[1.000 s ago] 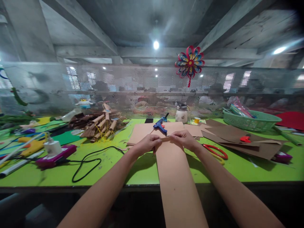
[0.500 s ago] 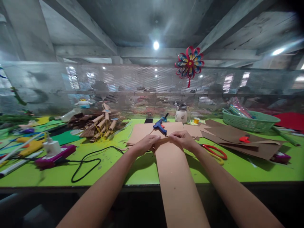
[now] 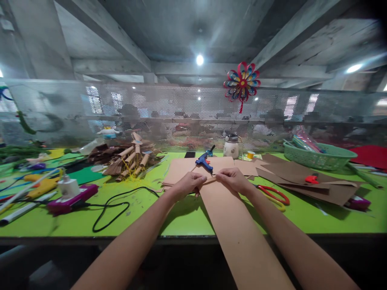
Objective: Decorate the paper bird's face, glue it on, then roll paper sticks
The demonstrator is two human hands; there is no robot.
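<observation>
A long strip of brown kraft paper [image 3: 238, 229] hangs over the front edge of the table toward me. My left hand [image 3: 193, 183] pinches its far end at the left corner, fingers closed. At the right corner my right hand [image 3: 232, 178] pinches the same end, thumb and fingers together. A narrow folded edge seems to run between the two hands. Just beyond them a blue glue gun [image 3: 204, 162] lies on a stack of brown paper sheets [image 3: 178, 167], its nozzle pointing toward my hands.
Red and yellow scissors [image 3: 275, 195] lie right of my right hand. Dark brown sheets [image 3: 302, 177] and a green basket [image 3: 320, 157] are farther right. On the left are a purple power strip [image 3: 72, 199], a black cable [image 3: 105, 205] and rolled paper pieces [image 3: 133, 157]. A jar [image 3: 231, 147] stands behind.
The near part of the paper strip has swung to the right. Both hands still pinch its far end, and the fingers have shifted only slightly.
</observation>
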